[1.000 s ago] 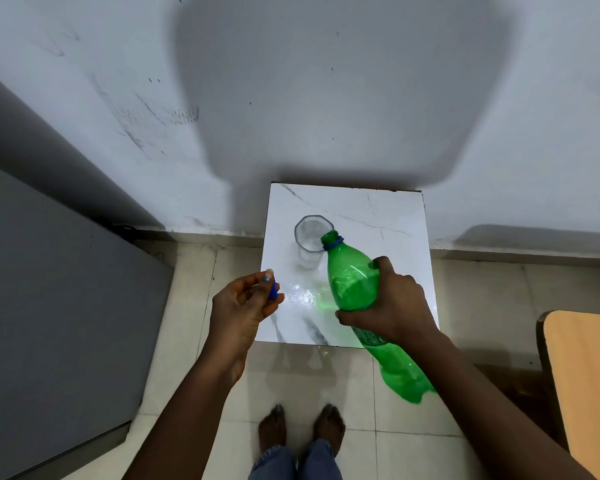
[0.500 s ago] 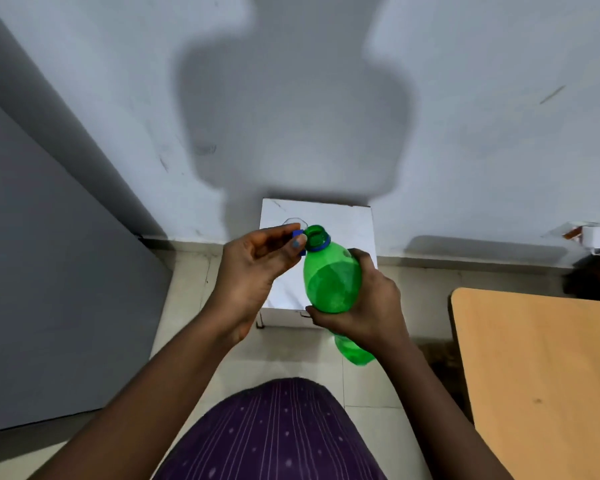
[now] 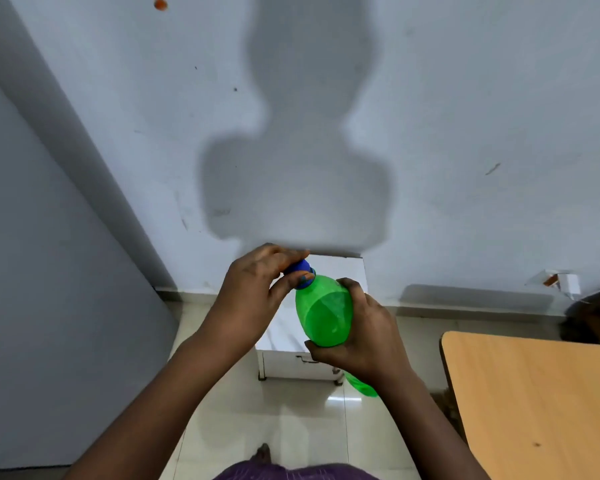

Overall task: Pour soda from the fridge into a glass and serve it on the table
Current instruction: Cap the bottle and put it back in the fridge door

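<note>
Just below the middle of the frame, the right hand (image 3: 357,332) is wrapping its grip around the body of the green soda bottle (image 3: 324,311), steadying it while tilted, neck toward the upper left. The left hand (image 3: 253,299) is pinching the blue cap (image 3: 299,267) right at the bottle's mouth (judging by this, screwing it on or off). The white tabletop (image 3: 343,271) is lying behind the hands; the glass is hidden.

Left hand (image 3: 253,299): raised at chest height, forearm angled up from lower left, fingertips pinched around the small blue plastic cap (image 3: 298,267). Right hand (image 3: 361,336): palm wrapped round the green translucent plastic bottle (image 3: 323,313), thumb underneath, forearm from lower right.
</note>
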